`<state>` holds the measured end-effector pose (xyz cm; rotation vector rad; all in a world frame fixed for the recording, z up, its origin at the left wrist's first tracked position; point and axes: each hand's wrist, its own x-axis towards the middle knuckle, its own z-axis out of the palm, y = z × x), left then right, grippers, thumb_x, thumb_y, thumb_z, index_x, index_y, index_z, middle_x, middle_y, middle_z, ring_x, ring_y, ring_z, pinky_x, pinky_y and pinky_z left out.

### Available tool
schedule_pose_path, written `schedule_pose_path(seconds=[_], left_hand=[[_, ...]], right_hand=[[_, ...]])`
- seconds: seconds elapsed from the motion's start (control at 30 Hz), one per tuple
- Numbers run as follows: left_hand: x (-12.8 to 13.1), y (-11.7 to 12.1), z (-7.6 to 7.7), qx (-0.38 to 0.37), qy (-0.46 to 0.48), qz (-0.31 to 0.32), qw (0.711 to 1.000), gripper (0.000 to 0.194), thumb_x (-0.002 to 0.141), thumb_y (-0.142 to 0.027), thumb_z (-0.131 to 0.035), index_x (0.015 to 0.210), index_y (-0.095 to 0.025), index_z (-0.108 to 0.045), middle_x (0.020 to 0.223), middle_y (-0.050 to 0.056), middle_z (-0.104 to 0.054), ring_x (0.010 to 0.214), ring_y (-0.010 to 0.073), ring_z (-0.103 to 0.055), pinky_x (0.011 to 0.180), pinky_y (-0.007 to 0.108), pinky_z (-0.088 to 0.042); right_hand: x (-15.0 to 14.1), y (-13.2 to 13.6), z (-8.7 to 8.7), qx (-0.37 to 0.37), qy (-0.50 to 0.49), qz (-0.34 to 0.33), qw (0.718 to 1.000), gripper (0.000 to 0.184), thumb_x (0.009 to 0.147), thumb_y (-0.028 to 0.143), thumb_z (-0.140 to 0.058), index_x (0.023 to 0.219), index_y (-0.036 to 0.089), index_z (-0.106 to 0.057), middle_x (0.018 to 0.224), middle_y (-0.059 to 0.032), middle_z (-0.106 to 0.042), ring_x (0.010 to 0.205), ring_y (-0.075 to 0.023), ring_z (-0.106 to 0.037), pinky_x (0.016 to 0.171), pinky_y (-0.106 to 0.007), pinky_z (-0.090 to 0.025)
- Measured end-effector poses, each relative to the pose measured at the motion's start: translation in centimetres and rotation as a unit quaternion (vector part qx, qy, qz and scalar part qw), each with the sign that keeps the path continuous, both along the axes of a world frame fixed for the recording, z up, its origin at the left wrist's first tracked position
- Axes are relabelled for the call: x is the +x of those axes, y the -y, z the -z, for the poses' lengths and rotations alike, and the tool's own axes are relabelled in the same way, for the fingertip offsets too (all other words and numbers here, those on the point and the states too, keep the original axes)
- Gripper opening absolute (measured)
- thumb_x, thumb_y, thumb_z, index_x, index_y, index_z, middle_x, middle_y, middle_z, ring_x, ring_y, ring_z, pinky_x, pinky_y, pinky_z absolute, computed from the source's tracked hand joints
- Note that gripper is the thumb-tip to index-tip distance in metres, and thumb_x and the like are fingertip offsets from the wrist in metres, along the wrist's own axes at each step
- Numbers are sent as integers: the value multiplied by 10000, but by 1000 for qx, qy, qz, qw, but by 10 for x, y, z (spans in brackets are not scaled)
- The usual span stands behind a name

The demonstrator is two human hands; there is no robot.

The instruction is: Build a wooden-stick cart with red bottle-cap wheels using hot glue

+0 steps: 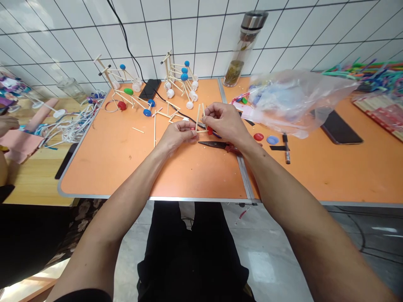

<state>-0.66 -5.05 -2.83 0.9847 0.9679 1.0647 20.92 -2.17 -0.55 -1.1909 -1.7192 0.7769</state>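
Two thin wooden sticks [198, 118] stand up from a small stick frame [201, 131], and both hands are holding it just above the orange desk [107, 163]. The left hand [177, 136] is closed, pinching the frame's near side. The right hand [223, 122] is closed too, gripping the upright sticks beside a little red piece [209, 130]. Fingers hide the joint, so I cannot see how the sticks meet. To do this well, pinch close to the joint, keep both hands steady, and keep the sticks straight. The frame looks pale, thin and light, with neat corners. It sits near the middle of the desk, right above black pliers [212, 145] with red handles. Farther off, near the wall, stands a stick model [179, 79] with blue and white round parts.
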Motion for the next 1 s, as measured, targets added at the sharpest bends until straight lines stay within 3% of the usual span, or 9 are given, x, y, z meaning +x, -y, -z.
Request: schedule_pose_path(seconds=[1.0], left_hand=[[1, 0, 2, -7, 10, 6, 1000, 350, 723, -77, -1077, 966, -145, -834, 837, 46, -869, 810, 189, -877, 814, 299, -700]], right_hand=[[1, -5, 4, 6, -2, 7, 1000, 122, 860, 198, -802, 861, 278, -711, 830, -9, -740, 790, -220, -646, 724, -376, -471]])
